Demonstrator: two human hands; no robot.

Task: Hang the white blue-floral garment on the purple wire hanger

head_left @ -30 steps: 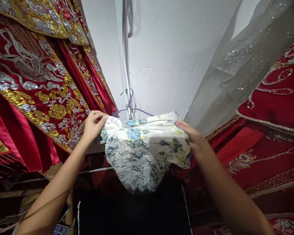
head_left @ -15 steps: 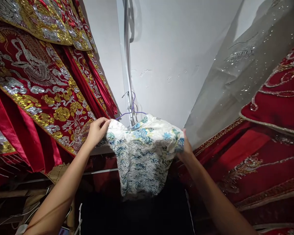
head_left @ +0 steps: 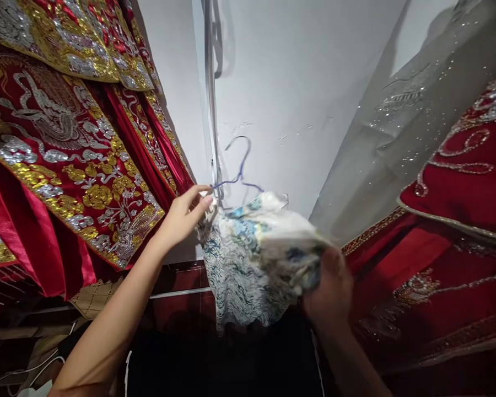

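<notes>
A small white garment with a blue and green floral print (head_left: 252, 259) hangs on a thin purple wire hanger (head_left: 237, 173) in front of a white wall. My left hand (head_left: 184, 215) pinches the hanger's left end at the garment's shoulder. My right hand (head_left: 328, 286), blurred with motion, grips the garment's right side low down. The hanger's hook is tilted and free in the air beside a vertical metal pole (head_left: 213, 110).
Red garments with gold and silver embroidery (head_left: 66, 149) hang close on the left. More red embroidered fabric (head_left: 450, 220) and a grey sequinned cloth (head_left: 400, 116) crowd the right. Below is a dark gap with a rail.
My right hand has dropped and pulled the garment's right side down and right. The hanger has tilted and its hook has risen clear. My left hand moved right along the hanger.
</notes>
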